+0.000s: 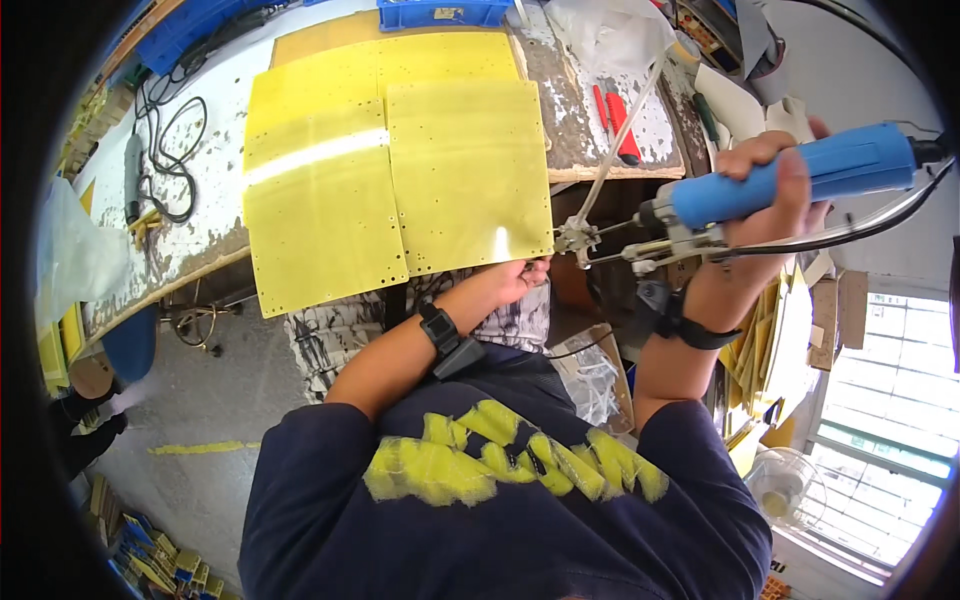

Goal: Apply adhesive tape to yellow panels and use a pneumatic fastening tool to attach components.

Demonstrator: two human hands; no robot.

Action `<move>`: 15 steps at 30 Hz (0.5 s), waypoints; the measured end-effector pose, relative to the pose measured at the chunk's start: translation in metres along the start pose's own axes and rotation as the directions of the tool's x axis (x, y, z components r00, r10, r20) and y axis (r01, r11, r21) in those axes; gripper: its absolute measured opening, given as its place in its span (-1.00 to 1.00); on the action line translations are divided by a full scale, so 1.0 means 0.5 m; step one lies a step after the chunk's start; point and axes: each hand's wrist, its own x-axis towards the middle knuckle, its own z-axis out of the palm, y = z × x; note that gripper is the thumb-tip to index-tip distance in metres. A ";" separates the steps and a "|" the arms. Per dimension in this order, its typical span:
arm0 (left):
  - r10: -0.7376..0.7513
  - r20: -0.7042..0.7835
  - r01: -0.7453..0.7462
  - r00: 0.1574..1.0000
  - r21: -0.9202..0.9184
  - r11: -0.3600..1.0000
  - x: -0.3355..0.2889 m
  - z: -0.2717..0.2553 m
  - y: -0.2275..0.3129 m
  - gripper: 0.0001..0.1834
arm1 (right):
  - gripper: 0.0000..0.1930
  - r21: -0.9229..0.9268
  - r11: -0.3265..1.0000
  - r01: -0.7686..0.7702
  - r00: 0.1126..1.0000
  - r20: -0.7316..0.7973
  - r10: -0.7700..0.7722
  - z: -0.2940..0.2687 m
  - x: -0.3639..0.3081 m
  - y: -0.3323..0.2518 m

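Note:
My right hand (775, 190) is wrapped around a blue handheld power drill (850, 172), held level at the right. From its front, metal rods lead to a small metal drilling head (577, 241) with a clear hose. That head meets the near right corner of a yellow sheet (470, 170) with small holes along its edges. At the sheet's near edge, just left of the metal head, my left hand (520, 280) is closed, its fingertips partly hidden under the edge. A second yellow sheet (320, 220) lies to the left, overlapping it.
The worn white table (215, 240) carries a corded tool (133, 175) at left and a red knife (622, 128) at right. Blue bins (445, 13) stand behind. A carton (610, 375) is below at right, near stacked yellow boards (785, 330). A cable hangs from the drill.

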 end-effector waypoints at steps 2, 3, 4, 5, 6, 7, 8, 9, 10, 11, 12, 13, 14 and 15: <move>0.009 0.014 -0.009 1.000 0.033 0.999 0.006 0.025 -0.008 -0.92 | -0.48 0.004 1.000 0.009 1.000 -0.028 -0.008 0.009 0.017 -0.020; 0.032 0.030 -0.033 0.999 0.058 0.998 0.008 0.035 -0.008 -0.92 | -0.47 0.016 1.000 0.015 0.999 -0.042 -0.014 0.013 0.024 -0.023; 0.060 0.119 -0.073 0.991 0.112 0.991 0.008 0.033 -0.005 -0.90 | -0.46 -0.012 1.000 0.016 0.999 -0.044 -0.016 0.011 0.023 -0.020; 0.065 0.120 -0.079 0.991 0.112 0.991 0.004 0.034 -0.005 -0.90 | -0.46 -0.008 1.000 0.016 0.999 -0.041 -0.017 0.012 0.019 -0.019; 0.056 0.050 -0.063 0.997 0.146 0.987 -0.002 0.036 -0.007 -0.89 | -0.46 -0.002 1.000 0.005 1.000 -0.026 -0.005 0.012 0.012 -0.020; 0.049 -0.021 -0.045 0.999 0.178 0.983 -0.005 0.038 -0.006 -0.88 | -0.46 0.005 1.000 -0.006 1.000 -0.011 0.006 0.013 0.007 -0.022; 0.046 -0.004 -0.044 0.999 0.216 0.975 -0.007 0.039 0.000 -0.83 | -0.46 0.055 0.998 -0.025 0.999 -0.033 0.027 0.017 0.005 -0.025; 0.041 -0.007 -0.038 0.999 0.217 0.975 -0.010 0.038 0.001 -0.83 | -0.46 0.053 0.998 -0.027 0.999 -0.038 0.029 0.020 0.001 -0.029; 0.089 -0.077 -0.069 0.993 0.235 0.970 -0.013 0.036 0.001 -0.83 | -0.45 0.074 0.997 -0.036 0.999 -0.031 0.038 0.023 -0.003 -0.033; 0.137 -0.146 -0.096 0.980 0.256 0.962 -0.016 0.035 -0.001 -0.83 | -0.45 0.095 0.995 -0.044 0.999 -0.024 0.046 0.024 -0.008 -0.035; 0.133 -0.148 -0.092 0.980 0.258 0.962 -0.024 0.038 0.002 -0.83 | -0.44 0.096 0.994 -0.043 0.999 0.010 0.042 0.020 -0.011 -0.028; 0.157 -0.224 -0.102 0.962 0.238 0.966 -0.044 0.042 0.012 -0.83 | -0.42 0.091 0.996 -0.025 1.000 -0.008 0.026 0.036 -0.023 -0.020; 0.178 -0.300 -0.114 0.937 0.218 0.969 -0.066 0.045 0.023 -0.84 | -0.40 0.091 0.995 -0.035 0.999 -0.020 0.037 0.050 -0.034 -0.012; 0.184 -0.368 -0.116 0.911 0.200 0.973 -0.085 0.052 0.029 -0.85 | -0.39 0.080 0.996 -0.040 0.998 -0.039 0.043 0.057 -0.042 -0.012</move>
